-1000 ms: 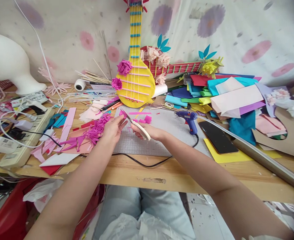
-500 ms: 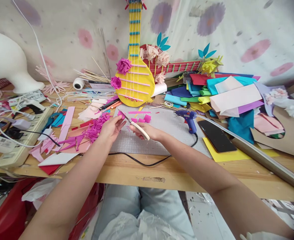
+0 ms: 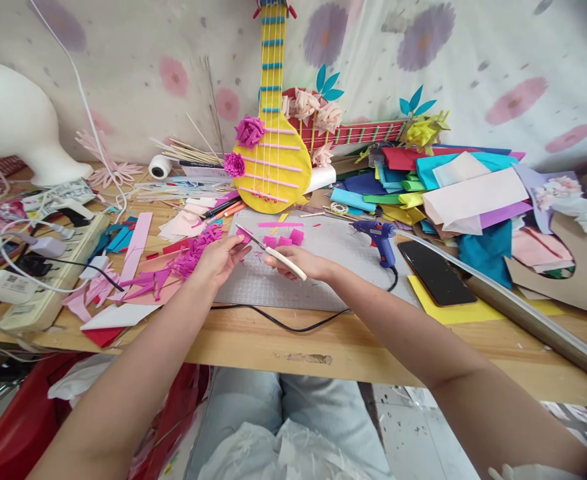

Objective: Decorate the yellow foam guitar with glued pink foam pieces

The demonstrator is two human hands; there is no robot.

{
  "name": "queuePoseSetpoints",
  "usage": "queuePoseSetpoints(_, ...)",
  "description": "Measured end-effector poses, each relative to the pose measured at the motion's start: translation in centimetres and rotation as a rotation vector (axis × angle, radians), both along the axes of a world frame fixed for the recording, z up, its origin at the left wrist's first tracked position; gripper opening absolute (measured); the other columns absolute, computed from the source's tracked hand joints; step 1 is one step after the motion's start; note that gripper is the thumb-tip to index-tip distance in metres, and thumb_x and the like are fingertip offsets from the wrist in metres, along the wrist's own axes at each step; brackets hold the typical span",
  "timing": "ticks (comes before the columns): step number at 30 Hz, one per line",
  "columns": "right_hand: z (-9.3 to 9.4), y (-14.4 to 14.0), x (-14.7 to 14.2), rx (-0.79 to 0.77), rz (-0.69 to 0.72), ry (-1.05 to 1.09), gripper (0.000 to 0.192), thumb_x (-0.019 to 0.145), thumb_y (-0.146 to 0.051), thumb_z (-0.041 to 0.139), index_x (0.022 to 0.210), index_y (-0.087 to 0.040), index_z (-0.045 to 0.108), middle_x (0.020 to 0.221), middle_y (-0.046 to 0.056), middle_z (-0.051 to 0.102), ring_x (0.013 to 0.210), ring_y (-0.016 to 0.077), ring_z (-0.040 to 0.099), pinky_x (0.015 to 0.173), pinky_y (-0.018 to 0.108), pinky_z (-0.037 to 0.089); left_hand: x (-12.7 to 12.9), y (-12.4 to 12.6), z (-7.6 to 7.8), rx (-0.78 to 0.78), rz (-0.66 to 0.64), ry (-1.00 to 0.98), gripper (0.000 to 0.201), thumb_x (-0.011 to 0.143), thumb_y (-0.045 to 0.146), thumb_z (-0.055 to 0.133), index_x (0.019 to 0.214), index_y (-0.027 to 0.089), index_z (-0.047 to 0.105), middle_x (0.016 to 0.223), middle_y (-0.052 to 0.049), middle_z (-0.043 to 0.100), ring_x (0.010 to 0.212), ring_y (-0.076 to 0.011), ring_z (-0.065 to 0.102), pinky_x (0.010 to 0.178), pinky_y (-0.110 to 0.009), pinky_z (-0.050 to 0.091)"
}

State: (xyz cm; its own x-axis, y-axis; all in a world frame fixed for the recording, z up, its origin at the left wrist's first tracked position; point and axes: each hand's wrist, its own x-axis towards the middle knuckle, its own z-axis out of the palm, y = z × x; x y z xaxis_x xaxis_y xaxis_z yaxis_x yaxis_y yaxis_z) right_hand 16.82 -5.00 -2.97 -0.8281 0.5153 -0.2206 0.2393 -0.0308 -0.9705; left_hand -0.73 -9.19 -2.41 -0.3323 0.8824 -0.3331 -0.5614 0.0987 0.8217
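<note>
My left hand [image 3: 222,260] pinches a small magenta paper piece [image 3: 244,234] between thumb and fingers, over the left part of the grey cutting mat [image 3: 333,283]. In my right hand [image 3: 303,261] is a pair of scissors with cream handles [image 3: 287,263]. Their blades point up and left and meet the magenta piece at my left fingertips; how far apart the blades are is hard to see. Just beyond my right hand lie several magenta paper squares [image 3: 284,241] and a thin magenta strip [image 3: 280,225].
A blue glue gun [image 3: 379,241] rests on the mat's right, its black cord [image 3: 293,328] crossing the front. Beside it are a phone [image 3: 436,273] and coloured paper [image 3: 473,193]. A yellow paper lute [image 3: 273,163] stands behind. Magenta scraps [image 3: 196,252] and a power strip [image 3: 58,280] lie left.
The scissor blades have tilted slightly lower at the magenta piece, and the handles have moved a little right. My left hand keeps its pinch. The whole view has shifted slightly.
</note>
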Motion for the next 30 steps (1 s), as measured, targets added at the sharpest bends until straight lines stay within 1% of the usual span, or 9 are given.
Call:
queuePoseSetpoints(7, 0.5, -0.1, -0.1, -0.042, 0.050, -0.026, 0.043, 0.072, -0.055, 0.062, 0.071, -0.019, 0.038, 0.053, -0.010, 0.031, 0.042, 0.0030, 0.029, 0.038, 0.018, 0.024, -1.0, -0.7, -0.1, -0.026, -0.044, 0.079, 0.009, 0.066, 0.004, 0.062, 0.061, 0.010, 0.065, 0.062, -0.003, 0.065, 0.062, -0.0096, 0.061, 0.072, -0.026, 0.055)
queuePoseSetpoints(13, 1.3, -0.3, -0.4, -0.061, 0.092, -0.063, 0.041, 0.073, -0.053, 0.063, 0.071, -0.018, 0.040, 0.055, -0.009, 0.032, 0.043, 0.0025, 0.029, 0.038, 0.017, 0.023, -1.9, -1.5, 0.4, -0.058, -0.106, 0.144, 0.010, 0.066, 0.004, 0.061, 0.059, 0.010, 0.065, 0.062, -0.004, 0.066, 0.061, -0.0103, 0.062, 0.070, -0.025, 0.055)
queuePoseSetpoints(18, 1.2, 0.0, -0.4, -0.062, 0.137, -0.068, 0.043, 0.073, -0.056, 0.062, 0.074, -0.018, 0.041, 0.056, -0.009, 0.032, 0.042, 0.0022, 0.028, 0.037, 0.017, 0.022, -2.7, -2.0, 0.8, -0.065, -0.149, 0.171, 0.010, 0.065, 0.005, 0.062, 0.058, 0.010, 0.065, 0.063, -0.004, 0.066, 0.062, -0.0109, 0.062, 0.067, -0.024, 0.056)
queuePoseSetpoints(22, 0.9, 0.2, -0.5, -0.075, 0.166, -0.064, 0.047, 0.070, -0.059, 0.063, 0.074, -0.018, 0.041, 0.056, -0.009, 0.032, 0.042, 0.0020, 0.028, 0.036, 0.016, 0.022, -3.4, -2.1, 0.7, -0.036, -0.225, 0.195, 0.006, 0.063, 0.007, 0.065, 0.058, 0.011, 0.066, 0.064, -0.005, 0.066, 0.062, -0.0123, 0.063, 0.067, -0.025, 0.056)
queuePoseSetpoints(24, 0.9, 0.2, -0.6, -0.082, 0.182, -0.055, 0.045, 0.071, -0.058, 0.062, 0.072, -0.018, 0.040, 0.055, -0.009, 0.032, 0.042, 0.0022, 0.028, 0.036, 0.017, 0.022, -3.8, -2.2, 0.6, -0.031, -0.246, 0.215, 0.004, 0.061, 0.008, 0.068, 0.059, 0.011, 0.066, 0.064, -0.005, 0.066, 0.063, -0.0133, 0.064, 0.068, -0.025, 0.056)
queuePoseSetpoints(30, 1.2, 0.0, -0.7, -0.053, 0.186, -0.065, 0.040, 0.077, -0.052, 0.059, 0.072, -0.018, 0.040, 0.054, -0.008, 0.035, 0.040, 0.0025, 0.031, 0.035, 0.017, 0.022, -4.4, -2.2, 0.6, -0.044, -0.247, 0.284, 0.008, 0.055, 0.010, 0.073, 0.059, 0.012, 0.065, 0.064, -0.005, 0.067, 0.065, -0.0145, 0.065, 0.071, -0.027, 0.055)
